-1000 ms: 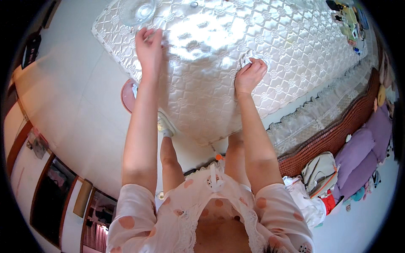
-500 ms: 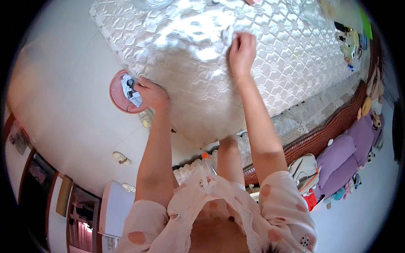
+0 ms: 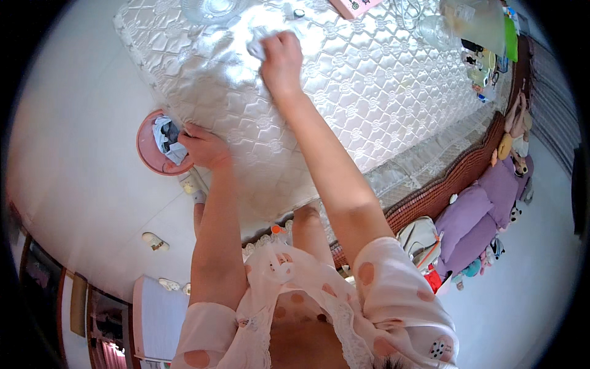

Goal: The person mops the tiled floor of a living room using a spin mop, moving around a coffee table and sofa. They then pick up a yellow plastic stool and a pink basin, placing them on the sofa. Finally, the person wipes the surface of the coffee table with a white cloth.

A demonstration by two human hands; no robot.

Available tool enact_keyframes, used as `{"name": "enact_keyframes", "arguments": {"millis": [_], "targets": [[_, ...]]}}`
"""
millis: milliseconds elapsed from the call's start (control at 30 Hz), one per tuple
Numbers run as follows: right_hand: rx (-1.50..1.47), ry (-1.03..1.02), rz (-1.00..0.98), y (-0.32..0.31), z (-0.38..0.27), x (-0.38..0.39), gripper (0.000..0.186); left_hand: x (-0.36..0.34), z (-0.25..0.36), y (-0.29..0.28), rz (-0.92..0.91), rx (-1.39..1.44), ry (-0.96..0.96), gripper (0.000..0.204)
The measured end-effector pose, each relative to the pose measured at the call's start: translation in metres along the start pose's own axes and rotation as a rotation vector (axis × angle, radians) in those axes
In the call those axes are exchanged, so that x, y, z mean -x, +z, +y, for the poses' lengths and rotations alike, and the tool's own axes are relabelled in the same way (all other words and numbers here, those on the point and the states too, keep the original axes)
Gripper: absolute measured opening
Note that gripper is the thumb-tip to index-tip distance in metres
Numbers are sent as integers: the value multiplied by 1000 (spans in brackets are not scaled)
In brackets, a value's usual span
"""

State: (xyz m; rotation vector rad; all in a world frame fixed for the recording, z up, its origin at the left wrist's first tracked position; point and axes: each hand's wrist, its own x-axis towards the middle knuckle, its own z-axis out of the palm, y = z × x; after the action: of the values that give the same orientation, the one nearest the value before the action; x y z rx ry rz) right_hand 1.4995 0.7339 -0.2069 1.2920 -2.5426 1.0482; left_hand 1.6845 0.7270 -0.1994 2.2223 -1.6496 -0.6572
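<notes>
A table (image 3: 362, 92) with a shiny quilted off-white cover lies in front of me. My right hand (image 3: 283, 64) is closed on a crumpled white tissue (image 3: 255, 49) and presses it to the cover near the far side. My left hand (image 3: 208, 149) is at the table's left edge, its thumb on top and its other fingers partly hidden, seeming to grip the edge. Just beyond that hand, a pink round bin (image 3: 145, 144) stands on the floor below, with a light blue and dark crumpled liner or wrapper (image 3: 165, 136) inside.
A clear glass bowl (image 3: 212, 8), a small round lid (image 3: 299, 13) and a pink box (image 3: 355, 7) sit at the far side. Bottles and small items (image 3: 482, 64) crowd the far right. A brown-edged sofa (image 3: 452, 157) with purple cushions (image 3: 470, 212) runs along the right. Slippers (image 3: 155, 241) lie on the left floor.
My right hand has swept the tissue to the left and farther across the cover. My left hand stays at the table edge. The view has shifted, bringing more of the far side in.
</notes>
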Motion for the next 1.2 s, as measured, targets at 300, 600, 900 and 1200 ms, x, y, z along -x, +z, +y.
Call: {"name": "enact_keyframes", "arguments": {"millis": [300, 600, 900, 1200], "targets": [[154, 747, 10, -169, 170, 46, 21, -5, -11, -6, -20, -46, -103, 44], [-383, 481, -446, -45, -24, 145, 27, -5, -8, 1, -31, -96, -66, 48], [-30, 600, -96, -147, 23, 107, 12, 0, -6, -6, -10, -57, -46, 49], [0, 90, -350, -148, 45, 102, 29, -2, -6, -2, 0, -92, -41, 50]]}}
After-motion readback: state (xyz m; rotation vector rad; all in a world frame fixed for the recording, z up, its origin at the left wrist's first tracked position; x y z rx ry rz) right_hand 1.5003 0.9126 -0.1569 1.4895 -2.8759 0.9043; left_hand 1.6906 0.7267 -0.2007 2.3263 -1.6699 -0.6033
